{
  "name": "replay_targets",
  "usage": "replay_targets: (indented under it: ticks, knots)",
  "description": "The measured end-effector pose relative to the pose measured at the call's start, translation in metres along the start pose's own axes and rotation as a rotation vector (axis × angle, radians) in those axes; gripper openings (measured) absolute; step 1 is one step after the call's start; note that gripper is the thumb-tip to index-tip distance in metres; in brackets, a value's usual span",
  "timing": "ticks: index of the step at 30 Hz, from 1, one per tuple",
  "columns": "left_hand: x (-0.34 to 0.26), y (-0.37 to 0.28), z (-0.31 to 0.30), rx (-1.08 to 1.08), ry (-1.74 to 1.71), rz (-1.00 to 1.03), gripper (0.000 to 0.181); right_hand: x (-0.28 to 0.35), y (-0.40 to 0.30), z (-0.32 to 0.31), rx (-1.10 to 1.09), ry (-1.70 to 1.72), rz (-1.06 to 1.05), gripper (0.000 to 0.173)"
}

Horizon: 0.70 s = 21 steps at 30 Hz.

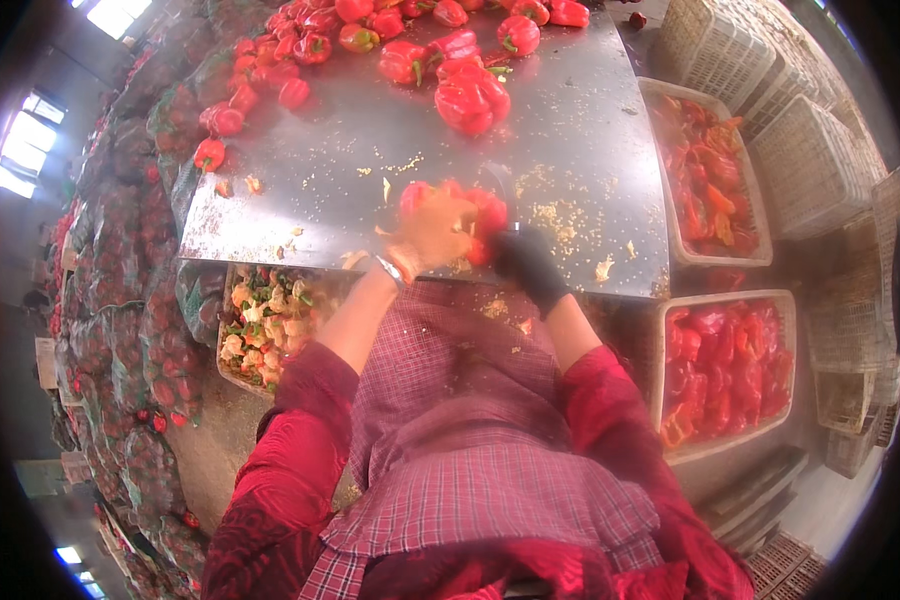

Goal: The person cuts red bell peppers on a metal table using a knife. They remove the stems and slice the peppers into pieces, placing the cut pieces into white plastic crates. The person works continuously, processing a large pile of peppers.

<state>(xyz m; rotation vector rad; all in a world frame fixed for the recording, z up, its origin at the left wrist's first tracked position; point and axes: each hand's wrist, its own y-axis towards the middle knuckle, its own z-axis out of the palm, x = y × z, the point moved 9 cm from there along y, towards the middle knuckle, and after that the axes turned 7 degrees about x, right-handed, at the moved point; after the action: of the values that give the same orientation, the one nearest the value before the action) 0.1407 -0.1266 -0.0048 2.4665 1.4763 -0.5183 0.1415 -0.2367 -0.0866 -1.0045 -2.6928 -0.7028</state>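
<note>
A red bell pepper (487, 214) lies under and between my hands near the front edge of the metal table (330, 165). My left hand (433, 232), with a metal band at the wrist, is closed over the pepper's left side; its fingers are blurred. My right hand (529, 264), in a black glove, grips a small curved knife (502, 180) whose blade points away from me beside the pepper. Pale seeds (562, 225) and bits of core are scattered around. Whole red peppers (471, 101) lie farther back on the table.
Below the table's left front edge stands a crate (229, 367) of cut cores and stems. On the right, two crates (766, 251) (791, 360) hold cut red peppers, with stacked empty crates (810, 172) beyond. Filled mesh sacks (120, 247) line the left side.
</note>
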Motion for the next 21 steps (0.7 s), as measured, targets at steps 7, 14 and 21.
replay_targets:
  ticks: [7, 14, 21]
  knots:
    - [0.002, -0.009, 0.010, 0.113, -0.101, -0.394, 0.025, 0.009, 0.007, -0.048, 0.153, 1.137, 0.681, 0.017]
    - [0.052, -0.066, -0.043, -0.313, -0.608, -0.406, 0.018, -0.010, 0.013, -0.035, -0.007, 0.931, 0.431, 0.025]
    - [-0.032, -0.085, -0.070, -0.344, 0.589, -0.194, 0.050, -0.003, -0.004, -0.021, 0.049, 1.302, 0.815, 0.037]
